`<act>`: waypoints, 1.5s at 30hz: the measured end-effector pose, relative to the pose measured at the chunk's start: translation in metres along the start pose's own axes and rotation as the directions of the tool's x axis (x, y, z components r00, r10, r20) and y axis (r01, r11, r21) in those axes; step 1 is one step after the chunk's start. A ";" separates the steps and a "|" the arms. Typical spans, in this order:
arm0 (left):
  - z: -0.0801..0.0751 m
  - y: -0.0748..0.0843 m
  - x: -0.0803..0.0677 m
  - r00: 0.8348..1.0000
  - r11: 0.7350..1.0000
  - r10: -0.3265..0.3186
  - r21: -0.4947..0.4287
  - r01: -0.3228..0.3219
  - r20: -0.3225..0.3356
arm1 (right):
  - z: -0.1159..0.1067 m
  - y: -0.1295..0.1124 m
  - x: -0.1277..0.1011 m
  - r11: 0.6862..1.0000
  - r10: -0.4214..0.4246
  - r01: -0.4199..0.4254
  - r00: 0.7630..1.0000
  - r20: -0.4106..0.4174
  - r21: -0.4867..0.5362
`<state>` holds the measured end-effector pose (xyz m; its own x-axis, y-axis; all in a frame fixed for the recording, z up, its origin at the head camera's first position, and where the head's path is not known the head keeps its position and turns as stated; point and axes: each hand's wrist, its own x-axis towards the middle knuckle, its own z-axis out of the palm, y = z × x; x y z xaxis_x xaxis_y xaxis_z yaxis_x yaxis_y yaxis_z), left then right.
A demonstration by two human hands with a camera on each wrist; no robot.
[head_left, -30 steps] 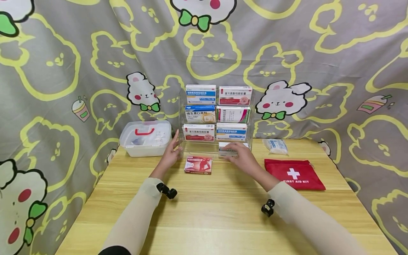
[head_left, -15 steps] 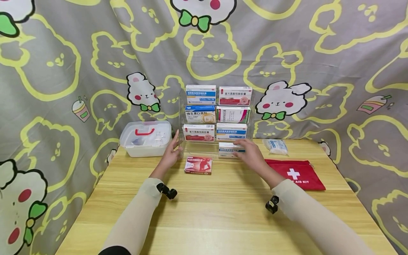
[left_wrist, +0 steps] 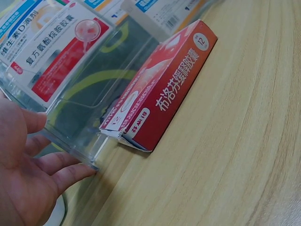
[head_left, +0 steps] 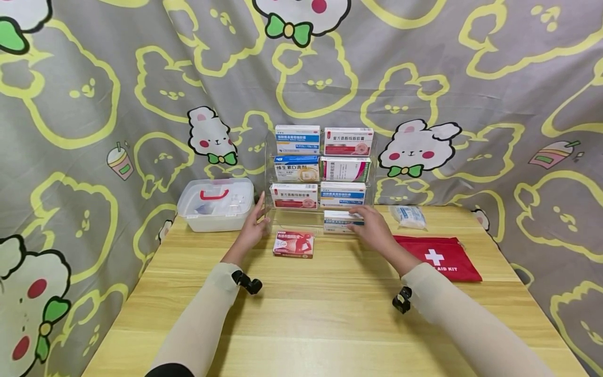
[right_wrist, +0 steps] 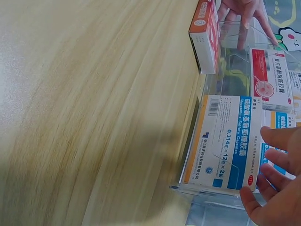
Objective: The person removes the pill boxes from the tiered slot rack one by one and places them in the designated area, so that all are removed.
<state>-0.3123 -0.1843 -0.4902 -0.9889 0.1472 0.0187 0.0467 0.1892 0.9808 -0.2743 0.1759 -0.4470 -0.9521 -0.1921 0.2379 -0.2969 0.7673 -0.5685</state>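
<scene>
A clear plastic display rack [head_left: 296, 220] stands on the table with medicine boxes in its tiers. My left hand [head_left: 255, 226] touches the rack's left side, its fingers extended along the edge in the left wrist view. In the bottom tier's right half sits a white and blue medicine box [right_wrist: 225, 141] labelled Glucosamine Sulfate Capsules. My right hand [head_left: 374, 230] rests at that box's upper right part, fingers spread loosely along its top edge in the right wrist view. A red medicine box [left_wrist: 164, 84] lies on the table before the rack's lower left, beside no hand's grip.
Left of the rack is a translucent lidded box [head_left: 216, 212] with a red handle. A red first aid kit pouch [head_left: 443, 264] and a small clear packet [head_left: 408, 216] lie to the right. A patterned curtain [head_left: 330, 68] hangs close behind the table.
My right hand has shifted right along the white and blue box, uncovering more of its front. The left hand stays at the rack's side.
</scene>
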 end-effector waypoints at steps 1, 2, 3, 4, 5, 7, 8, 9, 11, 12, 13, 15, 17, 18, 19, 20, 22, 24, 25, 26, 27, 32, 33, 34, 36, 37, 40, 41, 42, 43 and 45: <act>0.000 -0.001 0.000 1.000 1.000 0.007 0.003 -0.007 -0.004 | 0.000 0.001 0.000 1.000 -0.006 0.006 1.000 -0.002 -0.004; 0.001 -0.001 0.000 1.000 1.000 0.014 0.009 -0.014 -0.009 | 0.000 0.001 0.001 1.000 -0.011 0.011 1.000 -0.005 -0.004; 0.001 -0.001 0.000 1.000 1.000 0.019 0.014 -0.019 -0.013 | 0.000 0.002 0.001 1.000 -0.017 0.017 1.000 -0.009 -0.005; 0.001 -0.001 -0.001 1.000 1.000 0.023 0.018 -0.023 -0.016 | 0.000 0.002 0.002 1.000 -0.022 0.022 1.000 -0.013 -0.006; 0.001 -0.001 -0.001 0.999 0.999 0.026 0.022 -0.026 -0.018 | 0.000 0.002 0.002 1.000 -0.028 0.028 0.999 -0.018 -0.008; 0.002 -0.001 -0.001 0.999 0.999 0.029 0.028 -0.029 -0.023 | 0.000 0.002 0.003 0.999 -0.033 0.033 0.999 -0.027 -0.012; 0.002 -0.001 -0.001 0.999 0.999 0.030 0.030 -0.029 -0.023 | 0.000 0.002 0.003 0.999 -0.034 0.033 0.999 -0.031 -0.016; 0.002 -0.001 -0.001 0.999 0.999 0.029 0.030 -0.028 -0.022 | 0.000 0.001 0.004 0.999 -0.033 0.032 0.999 -0.034 -0.021; 0.002 -0.001 -0.001 0.999 0.999 0.027 0.029 -0.026 -0.024 | 0.001 0.001 0.004 0.999 -0.029 0.028 0.999 -0.040 -0.035; 0.002 -0.001 0.000 0.999 0.999 0.026 0.029 -0.026 -0.025 | 0.001 0.001 0.005 0.999 -0.027 0.026 0.999 -0.041 -0.041; 0.002 -0.001 0.000 0.999 0.999 0.027 0.029 -0.027 -0.024 | 0.002 0.001 0.005 0.999 -0.025 0.023 0.999 -0.043 -0.048; 0.002 -0.001 0.000 0.999 0.999 0.028 0.029 -0.027 -0.024 | 0.002 0.000 0.006 0.998 -0.019 0.016 0.999 -0.049 -0.058; 0.002 -0.001 0.000 0.999 0.999 0.028 0.028 -0.027 -0.025 | 0.003 0.000 0.006 0.998 -0.015 0.011 0.998 -0.057 -0.063; 0.002 -0.001 0.000 0.999 0.999 0.029 0.027 -0.028 -0.025 | 0.003 0.000 0.006 0.998 -0.013 0.009 0.998 -0.062 -0.062; 0.002 0.000 0.000 0.999 0.999 0.032 0.027 -0.032 -0.023 | 0.004 0.000 0.006 0.998 -0.011 0.007 0.998 -0.067 -0.062; 0.003 0.000 0.000 0.999 0.999 0.035 0.025 -0.034 -0.023 | 0.004 0.000 0.006 0.998 -0.011 0.007 0.997 -0.071 -0.058; 0.002 0.003 -0.002 1.000 1.000 0.027 0.014 -0.027 -0.012 | 0.005 0.000 0.005 0.999 -0.012 0.008 0.997 -0.080 -0.052; 0.002 0.011 -0.006 1.000 1.000 0.014 -0.001 -0.014 0.005 | 0.006 0.000 0.005 0.999 -0.013 0.009 0.996 -0.086 -0.045; 0.002 0.015 -0.008 1.000 1.000 0.005 -0.006 -0.005 0.014 | 0.006 0.000 0.005 0.999 -0.013 0.009 0.996 -0.089 -0.043; 0.001 0.019 -0.010 1.000 1.000 -0.005 -0.012 0.005 0.019 | 0.006 0.001 0.004 0.999 -0.013 0.010 0.996 -0.091 -0.039; 0.001 0.023 -0.012 1.000 1.000 -0.016 -0.016 0.016 0.025 | 0.007 0.001 0.004 0.999 -0.011 0.008 0.996 -0.094 -0.037; 0.001 0.028 -0.016 0.999 1.000 -0.018 -0.020 0.018 0.027 | 0.008 0.001 0.004 1.000 -0.007 0.005 0.995 -0.103 -0.028; 0.001 0.029 -0.016 0.999 1.000 -0.018 -0.021 0.018 0.028 | 0.008 0.002 0.004 1.000 -0.008 0.005 0.994 -0.105 -0.027; 0.001 0.029 -0.016 0.999 1.000 -0.016 -0.023 0.016 0.028 | 0.008 0.002 0.004 1.000 -0.009 0.007 0.994 -0.107 -0.026; 0.001 0.029 -0.016 0.999 1.000 -0.017 -0.024 0.017 0.029 | 0.008 0.002 0.004 1.000 -0.017 0.014 0.994 -0.112 -0.027; 0.001 0.028 -0.016 0.999 1.000 -0.018 -0.024 0.019 0.029 | 0.008 0.002 0.004 0.999 -0.022 0.019 0.993 -0.115 -0.027; 0.001 0.024 -0.012 0.999 0.999 -0.027 -0.021 0.027 0.028 | 0.008 0.002 0.004 0.999 -0.037 0.034 0.992 -0.123 -0.026; 0.000 0.021 -0.010 0.999 0.999 -0.029 -0.020 0.029 0.027 | 0.008 0.003 0.004 0.999 -0.041 0.038 0.991 -0.125 -0.027; 0.000 0.018 -0.008 0.999 0.999 -0.029 -0.019 0.029 0.025 | 0.008 0.002 0.004 0.999 -0.041 0.038 0.991 -0.125 -0.024; 0.000 0.015 -0.006 0.999 0.999 -0.027 -0.018 0.028 0.023 | 0.008 0.002 0.004 0.999 -0.038 0.035 0.992 -0.124 -0.020; 0.000 0.008 -0.003 1.000 1.000 -0.018 -0.013 0.018 0.017 | 0.007 0.002 0.003 0.999 -0.030 0.028 0.992 -0.119 -0.019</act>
<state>-0.3086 -0.1834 -0.4821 -0.9871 0.1604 -0.0023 0.0268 0.1795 0.9834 -0.2783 0.1722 -0.4526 -0.9271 -0.1408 0.3474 -0.3221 0.7731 -0.5465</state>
